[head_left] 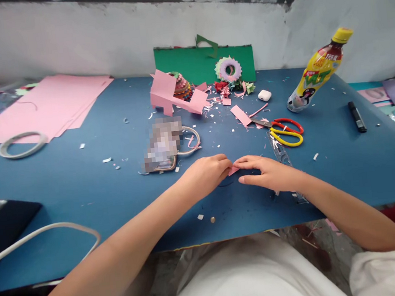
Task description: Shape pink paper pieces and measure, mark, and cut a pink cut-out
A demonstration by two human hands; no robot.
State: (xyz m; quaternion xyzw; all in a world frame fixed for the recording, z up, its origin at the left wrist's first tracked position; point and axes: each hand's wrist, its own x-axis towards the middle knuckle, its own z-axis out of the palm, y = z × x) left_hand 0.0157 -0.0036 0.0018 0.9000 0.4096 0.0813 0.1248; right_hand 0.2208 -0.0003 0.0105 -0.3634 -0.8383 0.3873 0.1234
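Note:
A small piece of pink paper [233,169] shows between my two hands, low over the blue tabletop. My left hand [210,175] has its fingers curled and pinches the paper from the left. My right hand [269,172] comes from the other side; its fingertips touch the paper's upper edge, with the thumb held apart below. Scissors [287,131] with red and yellow handles lie beyond my right hand, beside a clear ruler [280,151] partly hidden by my forearm. A phone [163,144] lies beyond my left hand, next to a ring of tape [196,138].
Large pink sheets [55,106] and another tape roll [22,145] lie at left. A bottle [320,71], a black marker [357,117] and a white earphone case [264,95] stand or lie at right. Pink cut paper [163,90] and a green board [189,66] are at the back.

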